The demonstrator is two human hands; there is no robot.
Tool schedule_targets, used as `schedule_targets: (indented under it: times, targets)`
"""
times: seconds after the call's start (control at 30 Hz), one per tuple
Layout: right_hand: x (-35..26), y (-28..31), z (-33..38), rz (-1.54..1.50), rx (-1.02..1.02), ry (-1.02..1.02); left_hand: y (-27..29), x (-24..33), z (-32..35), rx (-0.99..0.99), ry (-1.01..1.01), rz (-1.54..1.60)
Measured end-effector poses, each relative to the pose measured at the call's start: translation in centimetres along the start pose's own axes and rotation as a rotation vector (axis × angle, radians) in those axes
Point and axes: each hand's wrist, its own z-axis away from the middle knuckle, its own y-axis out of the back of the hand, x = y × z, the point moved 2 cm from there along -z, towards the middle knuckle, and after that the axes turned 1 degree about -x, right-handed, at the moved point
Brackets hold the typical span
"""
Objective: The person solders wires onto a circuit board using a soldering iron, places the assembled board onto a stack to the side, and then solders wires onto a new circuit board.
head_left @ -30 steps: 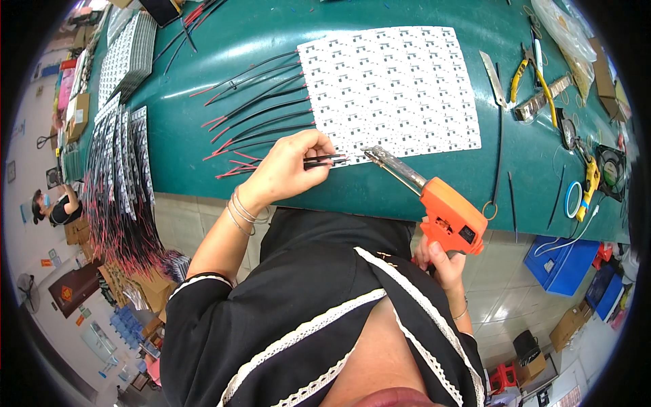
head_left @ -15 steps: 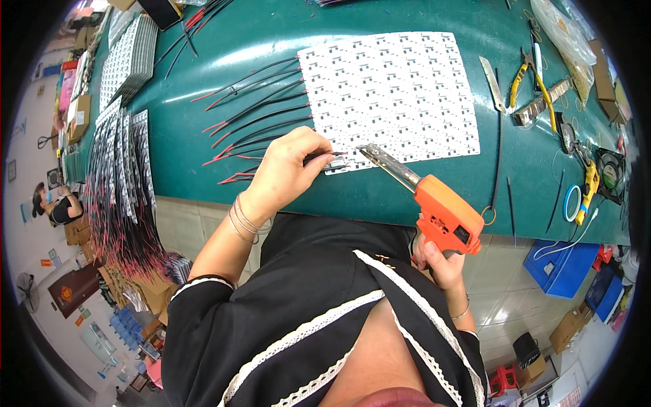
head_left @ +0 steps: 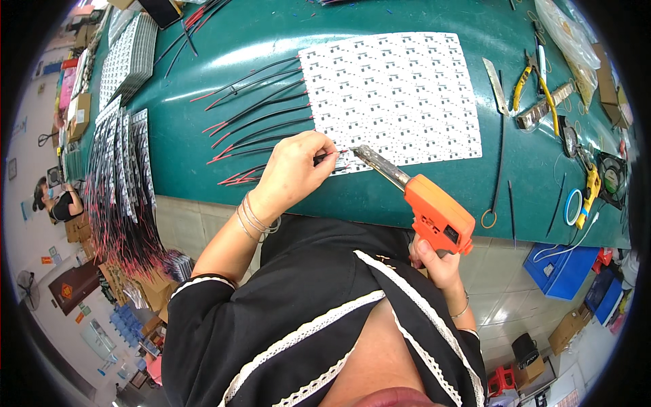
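A white circuit board panel [head_left: 400, 95], dotted with small dark parts, lies on the green table. Black wires [head_left: 271, 100] with red ends run out from its left edge. Near the panel's lower left corner, my left hand [head_left: 298, 166] pinches a thin wire [head_left: 342, 151] whose red end points right over the board. My right hand [head_left: 437, 261] is wrapped round the grip of an orange soldering gun [head_left: 441, 214]. The gun's dark tip reaches up and left over the board, right beside the wire's end. Whether tip and wire touch is too small to tell.
Stacked white panels [head_left: 127, 61] and a bundle of wired boards [head_left: 122, 176] sit at the left. On the right lie yellow-handled pliers [head_left: 522, 88], a blade [head_left: 495, 85], a blue tape ring [head_left: 574, 205] and a small fan [head_left: 612, 178]. A blue bin [head_left: 559, 271] stands below.
The soldering gun has shifted a little to the left. My left hand has moved slightly right, and the wire's red end now lies higher, close to the gun's tip.
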Motion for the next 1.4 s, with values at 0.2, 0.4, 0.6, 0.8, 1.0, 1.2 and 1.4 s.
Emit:
schedule_targets:
  times: [0.2,0.4,0.6,0.8,1.0,1.2,1.4]
  targets:
    - [0.1,-0.1,-0.2,0.042,0.020,-0.013,-0.2,0.1,-0.1,-0.005,-0.009,-0.035]
    - [0.7,0.3,-0.2,0.061,-0.018,-0.022,-0.3,0.2,-0.1,-0.006,0.016,-0.044]
    - [0.1,-0.1,0.1,-0.082,0.031,0.021,-0.3,0.2,-0.1,-0.020,0.010,-0.060]
    - [0.1,-0.1,0.0,-0.106,0.023,0.034,0.1,0.2,-0.6,-0.063,-0.002,-0.055]
    - [0.2,-0.2,0.0,-0.083,0.026,-0.003,0.4,0.1,-0.9,-0.109,-0.059,-0.031]
    - [-0.1,-0.2,0.0,-0.020,0.057,-0.012,0.3,0.4,-0.9,-0.113,-0.070,-0.084]
    - [-0.3,0.0,-0.2,-0.140,0.063,0.057,0.2,0.5,-0.9,-0.105,-0.077,-0.102]
